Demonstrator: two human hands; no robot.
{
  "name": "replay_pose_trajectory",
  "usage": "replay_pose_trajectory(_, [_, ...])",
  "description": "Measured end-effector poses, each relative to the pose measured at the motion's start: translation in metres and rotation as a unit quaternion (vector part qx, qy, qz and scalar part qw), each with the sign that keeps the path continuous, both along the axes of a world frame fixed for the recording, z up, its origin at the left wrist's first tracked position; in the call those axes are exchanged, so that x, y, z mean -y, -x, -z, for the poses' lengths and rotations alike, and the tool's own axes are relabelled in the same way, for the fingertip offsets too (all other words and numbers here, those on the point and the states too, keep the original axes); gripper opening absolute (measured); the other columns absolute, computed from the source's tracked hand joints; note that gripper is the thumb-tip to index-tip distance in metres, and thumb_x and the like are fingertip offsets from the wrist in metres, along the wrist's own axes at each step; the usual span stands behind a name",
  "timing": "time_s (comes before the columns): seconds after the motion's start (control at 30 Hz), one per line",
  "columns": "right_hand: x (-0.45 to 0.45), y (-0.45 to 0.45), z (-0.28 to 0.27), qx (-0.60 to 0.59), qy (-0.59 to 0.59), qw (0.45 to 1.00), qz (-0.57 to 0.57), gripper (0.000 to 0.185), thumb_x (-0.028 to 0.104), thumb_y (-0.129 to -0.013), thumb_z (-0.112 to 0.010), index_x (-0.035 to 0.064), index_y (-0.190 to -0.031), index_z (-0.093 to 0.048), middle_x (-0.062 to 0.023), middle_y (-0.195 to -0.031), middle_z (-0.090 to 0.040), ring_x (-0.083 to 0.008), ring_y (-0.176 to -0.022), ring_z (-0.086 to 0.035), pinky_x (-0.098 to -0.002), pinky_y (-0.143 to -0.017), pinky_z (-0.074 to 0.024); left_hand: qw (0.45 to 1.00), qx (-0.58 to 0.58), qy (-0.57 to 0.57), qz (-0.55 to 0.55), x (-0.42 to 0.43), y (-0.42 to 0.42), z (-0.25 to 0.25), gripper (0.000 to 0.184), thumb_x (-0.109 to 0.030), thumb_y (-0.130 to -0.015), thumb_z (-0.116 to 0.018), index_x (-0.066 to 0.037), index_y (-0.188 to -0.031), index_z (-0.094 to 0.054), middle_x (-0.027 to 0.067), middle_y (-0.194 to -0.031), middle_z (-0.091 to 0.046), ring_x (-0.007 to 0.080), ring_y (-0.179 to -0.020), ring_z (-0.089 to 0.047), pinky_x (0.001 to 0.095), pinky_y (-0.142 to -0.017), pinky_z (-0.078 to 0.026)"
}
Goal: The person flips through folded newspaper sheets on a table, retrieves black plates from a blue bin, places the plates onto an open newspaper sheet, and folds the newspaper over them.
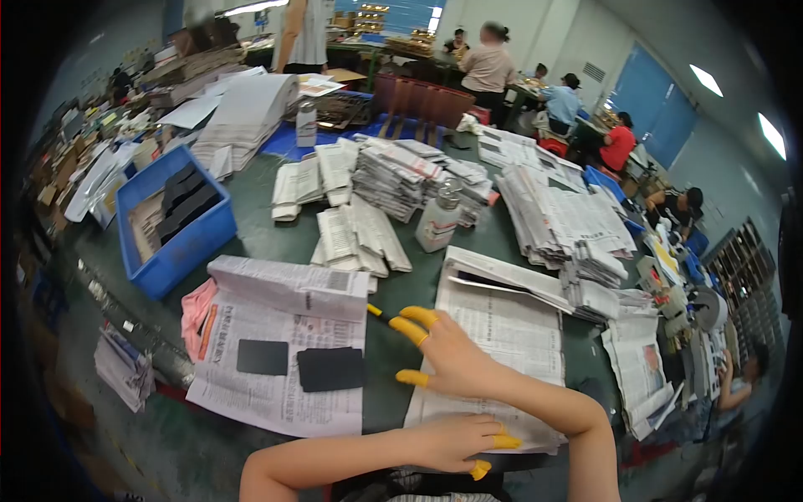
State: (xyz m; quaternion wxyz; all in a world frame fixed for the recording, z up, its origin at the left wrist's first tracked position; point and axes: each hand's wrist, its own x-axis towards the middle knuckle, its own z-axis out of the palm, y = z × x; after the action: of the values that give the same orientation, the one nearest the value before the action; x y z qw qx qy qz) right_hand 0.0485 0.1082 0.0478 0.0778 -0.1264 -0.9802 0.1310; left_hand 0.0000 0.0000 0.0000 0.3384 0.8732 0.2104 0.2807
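Observation:
My right hand (456,356) reaches over the dark green table with fingers and thumb spread, yellow finger cots on several tips. Just beyond its fingertips lies a thin yellow-and-black stick-like thing (378,312); its kind is unclear. Lower down, my left hand (456,442) stretches rightward over the near part of a newspaper sheet (502,335), fingers apart, with yellow cots on the visible tips. To the left, another newspaper sheet (242,402) has its far edge folded over. On it rest a dark grey rectangular plate (263,357) and a black stack of similar plates (330,370).
A blue bin (150,272) at left holds black blocks. Folded newspaper bundles (393,180) lie behind a clear bottle (438,222). More newspaper stacks (565,217) stand at right. A pink cloth (197,314) lies by the left sheet. Several people work at tables farther back.

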Motion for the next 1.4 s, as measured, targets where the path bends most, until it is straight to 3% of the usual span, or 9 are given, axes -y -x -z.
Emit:
replay_pose_trajectory(0.17, [-0.047,-0.058,-0.024,-0.011,-0.051,0.984,0.172,0.060,0.023,-0.076,-0.070,0.0027,-0.127,-0.045,-0.0152,-0.124,-0.045,-0.0340,-0.107,-0.044,-0.0404,-0.096,-0.0359,0.997,-0.073,-0.007,-0.015,-0.009,-0.010,0.001,0.037,-0.008,-0.074,-0.059,0.002,-0.109,-0.053,0.0139,-0.102,-0.051,0.0297,-0.094,-0.052,0.0375,-0.081,-0.045])
replay_pose_trajectory(0.3, [-0.064,-0.092,-0.008,-0.034,-0.056,0.976,0.210,0.056,0.021,-0.076,-0.069,0.0028,-0.124,-0.047,-0.0149,-0.122,-0.047,-0.0321,-0.108,-0.045,-0.0396,-0.095,-0.0364,0.996,-0.088,0.029,0.002,-0.010,-0.007,-0.005,0.031,-0.009,-0.077,-0.058,0.002,-0.106,-0.053,0.0132,-0.096,-0.051,0.0291,-0.089,-0.053,0.0362,-0.078,-0.046])
replay_pose_trajectory(0.73, [-0.094,-0.125,0.008,-0.091,-0.226,0.919,0.309,0.047,0.015,-0.074,-0.068,0.0057,-0.117,-0.051,-0.0109,-0.112,-0.053,-0.0279,-0.102,-0.049,-0.0387,-0.088,-0.0393,0.989,-0.047,0.134,0.035,-0.012,0.000,-0.002,0.036,-0.010,-0.080,-0.055,-0.006,-0.116,-0.054,0.0104,-0.093,-0.055,0.0274,-0.086,-0.056,0.0347,-0.075,-0.047])
replay_pose_trajectory(0.83, [-0.102,-0.136,0.008,-0.112,-0.244,0.903,0.334,0.039,0.016,-0.072,-0.069,0.0071,-0.108,-0.058,-0.0081,-0.104,-0.055,-0.0258,-0.098,-0.051,-0.0378,-0.084,-0.0398,0.982,-0.039,0.180,0.029,-0.014,0.001,-0.009,0.038,-0.009,-0.080,-0.057,-0.006,-0.118,-0.055,0.0098,-0.096,-0.057,0.0258,-0.089,-0.058,0.0330,-0.078,-0.047])
replay_pose_trajectory(0.93, [-0.111,-0.145,0.012,-0.141,-0.230,0.908,0.319,0.015,0.017,-0.075,-0.068,0.0099,-0.087,-0.067,-0.0036,-0.086,-0.060,-0.0226,-0.087,-0.055,-0.0362,-0.080,-0.0429,0.974,-0.030,0.223,0.029,-0.015,0.002,-0.009,0.038,-0.008,-0.080,-0.060,-0.005,-0.117,-0.057,0.0091,-0.101,-0.059,0.0223,-0.092,-0.060,0.0301,-0.082,-0.048])
replay_pose_trajectory(1.1, [-0.104,-0.162,-0.009,-0.234,-0.233,0.902,0.279,0.016,0.020,-0.078,-0.065,0.0107,-0.092,-0.067,-0.0060,-0.087,-0.064,-0.0246,-0.079,-0.059,-0.0365,-0.071,-0.0465,0.973,0.022,0.232,0.009,-0.011,0.005,-0.005,0.035,-0.009,-0.080,-0.063,-0.004,-0.114,-0.061,0.0104,-0.099,-0.063,0.0197,-0.087,-0.062,0.0304,-0.080,-0.049])
replay_pose_trajectory(1.17, [-0.095,-0.172,-0.028,-0.238,-0.147,0.880,0.384,0.020,0.018,-0.081,-0.063,0.0104,-0.099,-0.065,-0.0109,-0.088,-0.064,-0.0296,-0.078,-0.061,-0.0401,-0.069,-0.0475,0.972,0.099,0.205,-0.060,-0.010,0.009,-0.002,0.034,-0.005,-0.076,-0.061,-0.004,-0.110,-0.063,0.0101,-0.102,-0.064,0.0215,-0.088,-0.061,0.0296,-0.080,-0.048])
replay_pose_trajectory(1.27, [-0.117,-0.227,-0.051,-0.252,-0.200,0.801,0.505,0.022,0.019,-0.085,-0.058,0.0099,-0.104,-0.063,-0.0162,-0.091,-0.064,-0.0351,-0.080,-0.062,-0.0411,-0.070,-0.0482,0.970,0.172,0.123,-0.122,-0.012,0.012,-0.022,0.025,-0.004,-0.074,-0.065,-0.001,-0.099,-0.067,0.0091,-0.090,-0.067,0.0194,-0.079,-0.062,0.0285,-0.072,-0.048])
replay_pose_trajectory(1.4, [-0.116,-0.332,-0.098,-0.440,-0.136,0.663,0.590,0.024,0.019,-0.088,-0.056,0.0044,-0.106,-0.062,-0.0123,-0.096,-0.065,-0.0227,-0.084,-0.061,-0.0328,-0.074,-0.0458,0.951,0.237,0.055,-0.191,-0.010,0.008,-0.027,0.020,-0.004,-0.073,-0.067,0.000,-0.092,-0.069,0.0081,-0.076,-0.067,0.0197,-0.068,-0.061,0.0274,-0.063,-0.047])
